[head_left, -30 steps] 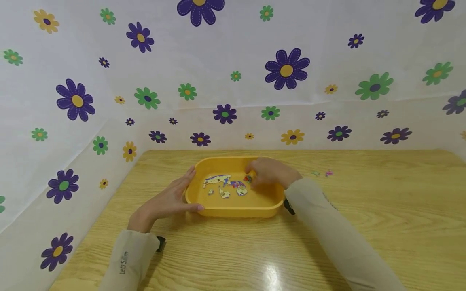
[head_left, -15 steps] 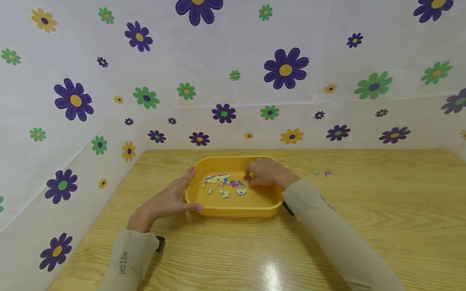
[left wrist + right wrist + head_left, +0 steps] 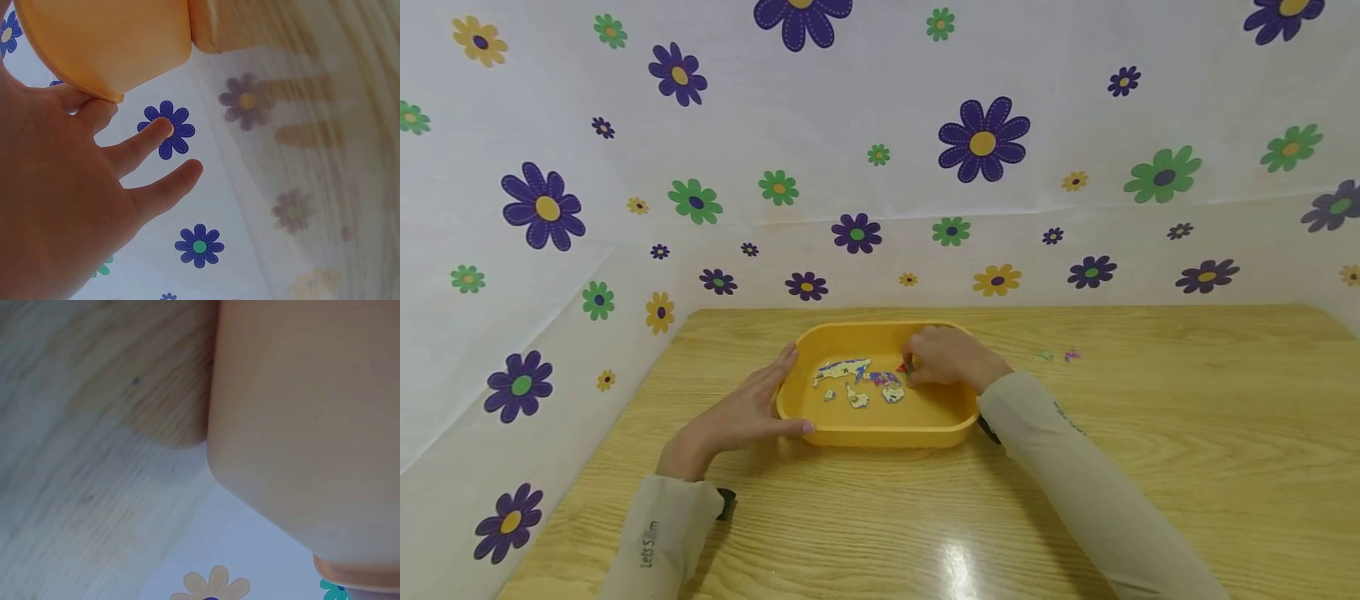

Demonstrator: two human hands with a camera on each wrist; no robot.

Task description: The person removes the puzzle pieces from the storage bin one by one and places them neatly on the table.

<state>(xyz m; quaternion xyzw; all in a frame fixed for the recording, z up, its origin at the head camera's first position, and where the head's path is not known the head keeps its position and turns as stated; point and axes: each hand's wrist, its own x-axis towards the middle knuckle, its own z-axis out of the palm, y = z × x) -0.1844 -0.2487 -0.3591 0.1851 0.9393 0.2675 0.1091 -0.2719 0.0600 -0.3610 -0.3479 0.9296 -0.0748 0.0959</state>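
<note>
- Note whole scene shifted slightly left since earlier, yellow tray [image 3: 880, 437] included.
- See left hand [image 3: 741, 417] spread along tray's left end.
- Find right hand [image 3: 949, 357] bent over red piece [image 3: 902, 367], lower centre; cannot tell whether pinching.

Your yellow tray [image 3: 880, 436] is flat on the desk [image 3: 1150, 433], left grip [image 3: 741, 412] holding its left end. Inside you've got a long cream-and-blue piece [image 3: 842, 371] lying left, a blue-and-red piece [image 3: 883, 379] right of it, then a tiny scrap [image 3: 829, 395], a curvy cream piece [image 3: 856, 397] and a roundish piece [image 3: 892, 394] nearer you. Your right grip [image 3: 951, 358] partly hides a red-and-green piece [image 3: 904, 368], can't tell if pinched.
</note>
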